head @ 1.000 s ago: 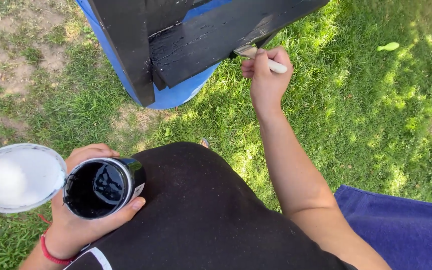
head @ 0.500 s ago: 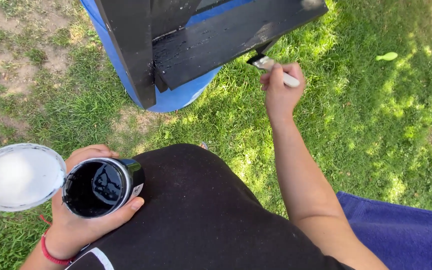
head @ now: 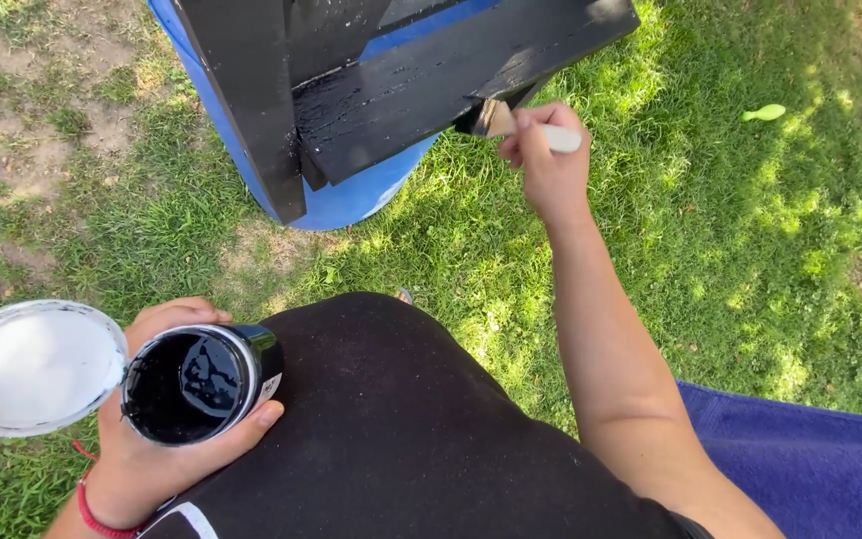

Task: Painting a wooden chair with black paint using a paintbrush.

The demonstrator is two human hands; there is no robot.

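The paintbrush (head: 511,123) — pinched in the right hand (head: 543,160) — touches the black plank (head: 451,80) just above, while the left hand (head: 157,449) wraps the open paint can (head: 197,384) well below it.

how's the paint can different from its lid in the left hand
The paint can is dark inside, holding black paint; the lid shows a plain white face. The can is a deep cylinder; the lid is a flat disc that looks wider than the can's mouth. The can rests against the black-clad thigh; the lid juts out over the grass. Both are round and held by the left hand.
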